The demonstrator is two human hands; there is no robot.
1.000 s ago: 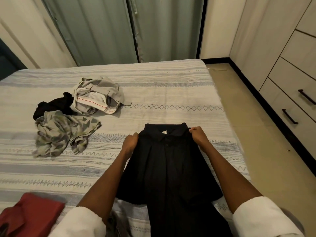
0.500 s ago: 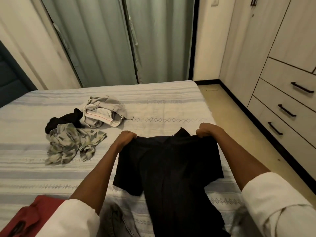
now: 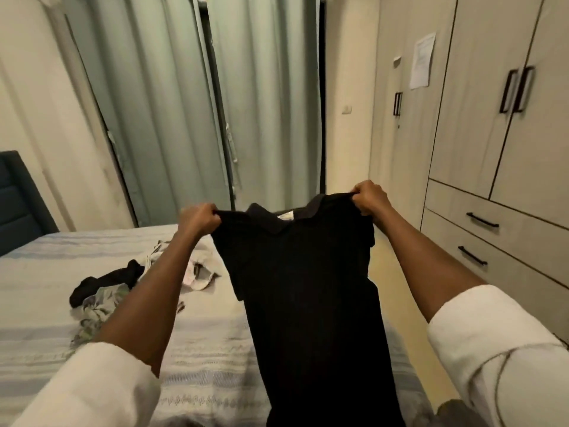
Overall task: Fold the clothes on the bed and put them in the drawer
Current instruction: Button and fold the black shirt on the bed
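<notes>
The shirt (image 3: pixel 308 288), which lay flat on the bed (image 3: pixel 46 272) one second ago, now hangs in the air at the centre of the frame. The left hand (image 3: pixel 198 218) and the right hand (image 3: pixel 369 197) have each risen with it. Each hand is closed in a fist, pinching one shoulder of the shirt beside the collar. The body of the shirt drops straight down to the lower edge of the frame; its sleeves appear tucked inward. The judgement is that the lift serves to straighten the cloth before the next fold, so this garment is not yet ready for storage.

At the left of the frame, a pile (image 3: pixel 123 282) of unfolded clothes lies on the bed: one black item, one patterned item and one pale item. These are still to be folded.

The bed carries a pale striped cover. A dark headboard (image 3: pixel 18 204) stands at the far left. Green curtains (image 3: pixel 184 103) fill the upper centre. A wardrobe (image 3: pixel 492 87) occupies the right of the frame, with two shut drawers (image 3: pixel 480 235) below its doors. A paper sheet (image 3: pixel 422 64) is fixed to the wardrobe.
</notes>
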